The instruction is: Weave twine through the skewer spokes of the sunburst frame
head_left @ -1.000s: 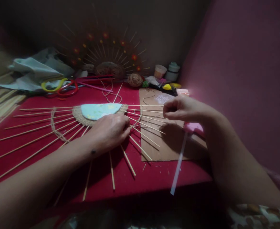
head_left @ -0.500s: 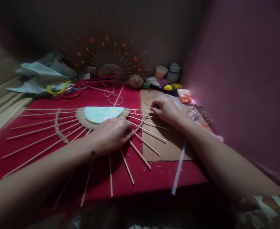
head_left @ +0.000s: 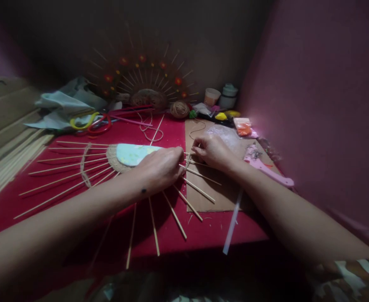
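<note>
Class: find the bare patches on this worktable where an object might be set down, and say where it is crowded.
Bare red cloth lies between the stick tips and the front edge. The cardboard near corner is free. The back edge near the twine ball is crowded.

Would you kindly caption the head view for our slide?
Both hands, left and right, work twine between fan sticks.

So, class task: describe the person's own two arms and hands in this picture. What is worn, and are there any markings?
Both forearms are bare, with no sleeves reaching the wrists. The left hand and right hand wear no gloves, and no rings or bracelets show. A small dark mark sits near the left wrist. At the lower right edge, a patterned garment in brown, cream and dark patches shows by the right upper arm.
</note>
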A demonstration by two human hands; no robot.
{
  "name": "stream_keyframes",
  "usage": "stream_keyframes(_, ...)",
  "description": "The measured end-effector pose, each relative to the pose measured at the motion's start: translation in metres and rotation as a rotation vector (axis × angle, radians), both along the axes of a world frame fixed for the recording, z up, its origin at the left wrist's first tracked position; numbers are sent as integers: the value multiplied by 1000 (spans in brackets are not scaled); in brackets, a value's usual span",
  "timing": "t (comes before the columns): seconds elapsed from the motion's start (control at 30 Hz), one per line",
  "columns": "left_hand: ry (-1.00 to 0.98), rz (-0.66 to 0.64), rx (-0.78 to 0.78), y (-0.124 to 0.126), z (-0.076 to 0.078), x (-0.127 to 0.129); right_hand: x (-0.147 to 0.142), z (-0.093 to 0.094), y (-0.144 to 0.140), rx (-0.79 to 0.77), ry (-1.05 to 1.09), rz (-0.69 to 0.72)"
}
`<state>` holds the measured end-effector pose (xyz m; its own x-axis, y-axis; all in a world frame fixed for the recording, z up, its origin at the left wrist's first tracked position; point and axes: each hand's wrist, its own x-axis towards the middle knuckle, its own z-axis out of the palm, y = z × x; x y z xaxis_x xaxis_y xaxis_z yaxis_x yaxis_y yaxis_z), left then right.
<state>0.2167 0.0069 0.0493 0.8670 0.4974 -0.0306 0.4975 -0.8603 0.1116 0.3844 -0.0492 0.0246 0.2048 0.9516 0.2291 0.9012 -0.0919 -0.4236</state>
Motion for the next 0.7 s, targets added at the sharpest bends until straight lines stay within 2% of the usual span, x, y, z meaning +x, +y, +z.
stream_keyframes(0.23, 41, 56, -11, -11, -10, -3, -11, 3, -5, 26, 43, 34)
stream_keyframes(0.37, 47, -2, 14, -4, -10, -5, -11, 0, -3, 68, 59, 42)
stream_keyframes(0.57, 43, 20, 79, 8, -16, -2, -5, 0, 0, 146, 62, -6)
stream_keyframes(0.7, -16, 65, 112, 6, -24, -2, 10, 11, -4, 42, 46, 29)
